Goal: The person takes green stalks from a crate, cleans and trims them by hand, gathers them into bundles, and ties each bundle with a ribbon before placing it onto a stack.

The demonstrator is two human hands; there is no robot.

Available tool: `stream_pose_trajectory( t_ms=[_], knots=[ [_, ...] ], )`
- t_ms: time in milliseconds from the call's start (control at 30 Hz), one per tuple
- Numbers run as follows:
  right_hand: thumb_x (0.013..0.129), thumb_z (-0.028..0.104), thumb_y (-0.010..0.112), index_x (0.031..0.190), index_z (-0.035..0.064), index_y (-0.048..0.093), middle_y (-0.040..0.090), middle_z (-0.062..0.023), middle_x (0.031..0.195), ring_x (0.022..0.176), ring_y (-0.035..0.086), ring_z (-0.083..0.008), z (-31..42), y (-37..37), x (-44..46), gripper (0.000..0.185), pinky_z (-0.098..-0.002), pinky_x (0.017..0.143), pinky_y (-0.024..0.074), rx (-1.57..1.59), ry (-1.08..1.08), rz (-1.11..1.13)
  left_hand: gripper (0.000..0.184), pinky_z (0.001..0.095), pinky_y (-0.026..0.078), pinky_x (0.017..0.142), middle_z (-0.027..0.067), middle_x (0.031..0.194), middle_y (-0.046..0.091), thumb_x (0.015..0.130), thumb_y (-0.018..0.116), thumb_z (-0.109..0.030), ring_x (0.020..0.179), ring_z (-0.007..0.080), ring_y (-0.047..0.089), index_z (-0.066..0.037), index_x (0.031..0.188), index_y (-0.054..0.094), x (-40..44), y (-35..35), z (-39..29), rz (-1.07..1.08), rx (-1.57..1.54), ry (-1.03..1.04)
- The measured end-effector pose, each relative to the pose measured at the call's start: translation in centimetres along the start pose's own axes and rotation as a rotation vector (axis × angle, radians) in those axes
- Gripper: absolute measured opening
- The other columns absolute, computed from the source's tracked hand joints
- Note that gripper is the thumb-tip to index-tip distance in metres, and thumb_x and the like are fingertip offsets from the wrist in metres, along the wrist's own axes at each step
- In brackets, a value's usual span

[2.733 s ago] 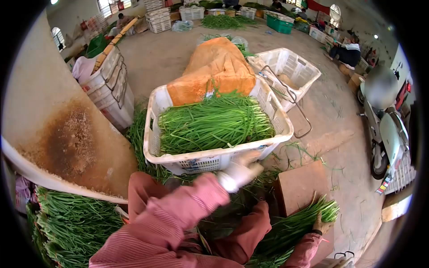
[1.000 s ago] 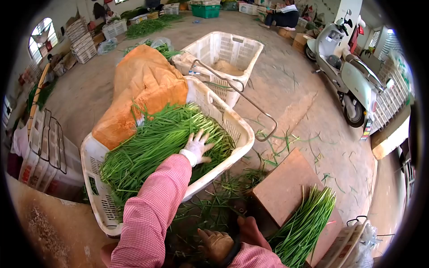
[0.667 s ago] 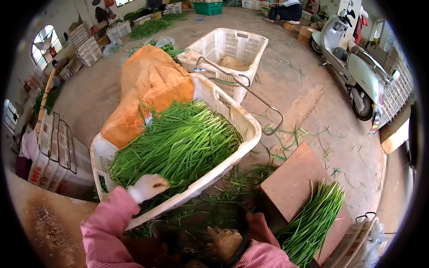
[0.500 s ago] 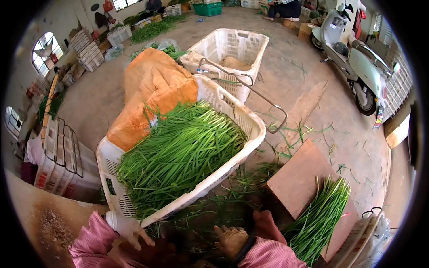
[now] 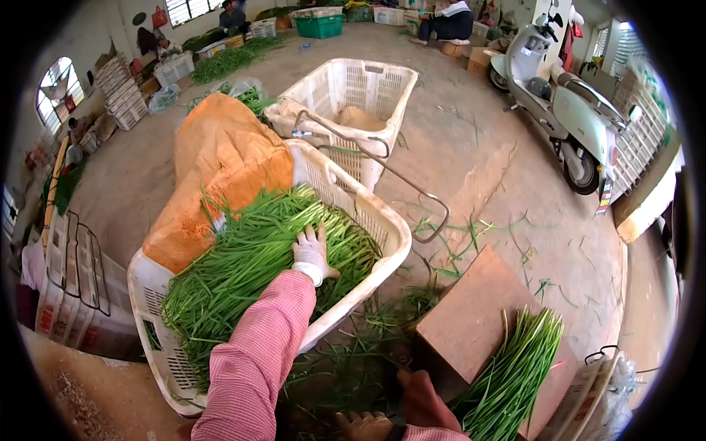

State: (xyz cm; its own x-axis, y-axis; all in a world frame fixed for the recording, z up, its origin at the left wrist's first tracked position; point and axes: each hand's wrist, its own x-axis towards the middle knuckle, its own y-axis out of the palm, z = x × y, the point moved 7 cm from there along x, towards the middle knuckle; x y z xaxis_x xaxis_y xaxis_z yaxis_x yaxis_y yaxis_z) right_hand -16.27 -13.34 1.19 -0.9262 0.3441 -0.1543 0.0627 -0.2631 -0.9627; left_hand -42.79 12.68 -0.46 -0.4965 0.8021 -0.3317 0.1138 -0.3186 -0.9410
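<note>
Head view, floor (image 5: 471,143): It is wide and flat, so the baskets can stand on it. Loose green bits lie about.
White basket (image 5: 399,242): It stands right by the person's legs, maybe so an arm can reach in with ease.
Second basket (image 5: 379,88): It is just past the white basket, perhaps put there to be out of the way.
Orange cloth (image 5: 228,151): It hangs over the far side of the white basket. It may be there to cover or shield the greens.
Long greens (image 5: 235,257): They lie inside the white basket, mostly the same way, likely so they pack neat and flat.
Brown board (image 5: 478,312): It is low, on the person's right, and looks like a good spot to lay things close by.
Small bunch (image 5: 515,367): It lies on the brown side, its stalks together, maybe so it is easy to grab.
Left hand (image 5: 312,256): Gloved, fingers spread, it rests on the long greens, perhaps to pat them flat.
Right hand (image 5: 365,426): It is low by the legs, nearest the small bunch. The edge cuts it off, so I cannot tell its shape.
</note>
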Motion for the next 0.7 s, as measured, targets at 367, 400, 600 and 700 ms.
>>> stream_pose_trajectory(
  t_ms=[367, 400, 600, 700],
  knots=[
    [0.074, 0.022, 0.044, 0.115, 0.0077, 0.047, 0.055, -0.0104, 0.08, 0.069, 0.05, -0.0235, 0.3, -1.9, 0.3, 0.043, -0.041, 0.058, 0.0399, 0.009, -0.042, 0.066, 0.058, 0.0372, 0.025, 0.096, 0.0044, 0.116, 0.047, 0.057, 0.068, -0.034, 0.113, 0.0234, 0.038, -0.007, 0.107, 0.057, -1.4, -1.8, 5.6, -0.231, -0.264, -0.132],
    [0.074, 0.022, 0.044, 0.116, 0.006, 0.046, 0.055, -0.0106, 0.078, 0.068, 0.05, -0.0238, 0.4, -1.0, 0.4, 0.045, -0.0411, 0.057, 0.0393, 0.094, -0.048, 0.087, 0.057, 0.0372, 0.018, 0.099, 0.0031, 0.122, 0.04, 0.056, 0.069, -0.036, 0.119, 0.0238, 0.026, -0.006, 0.104, 0.059, -1.2, -1.6, 6.0, -0.262, -0.355, -0.096],
    [0.073, 0.023, 0.043, 0.119, 0.0009, 0.042, 0.054, -0.0125, 0.074, 0.064, 0.05, -0.0248, 1.4, 0.3, 0.3, 0.051, -0.042, 0.052, 0.038, 0.018, -0.182, 0.125, 0.061, 0.0382, 0.02, 0.1, 0.0089, 0.133, 0.028, 0.061, 0.067, -0.038, 0.122, 0.0247, 0.024, -0.007, 0.112, 0.052, -0.3, 0.6, 3.8, -0.284, -0.244, 0.069],
    [0.073, 0.023, 0.043, 0.12, 0.0006, 0.041, 0.055, -0.0146, 0.078, 0.067, 0.051, -0.0265, 1.4, 0.3, 0.8, 0.052, -0.043, 0.055, 0.0398, 0.03, -0.188, 0.215, 0.07, 0.036, 0.037, 0.086, 0.0093, 0.125, 0.039, 0.061, 0.07, -0.036, 0.107, 0.0246, 0.043, -0.011, 0.12, 0.042, -0.9, 0.9, 1.7, -0.262, -0.019, 0.064]
  ],
)
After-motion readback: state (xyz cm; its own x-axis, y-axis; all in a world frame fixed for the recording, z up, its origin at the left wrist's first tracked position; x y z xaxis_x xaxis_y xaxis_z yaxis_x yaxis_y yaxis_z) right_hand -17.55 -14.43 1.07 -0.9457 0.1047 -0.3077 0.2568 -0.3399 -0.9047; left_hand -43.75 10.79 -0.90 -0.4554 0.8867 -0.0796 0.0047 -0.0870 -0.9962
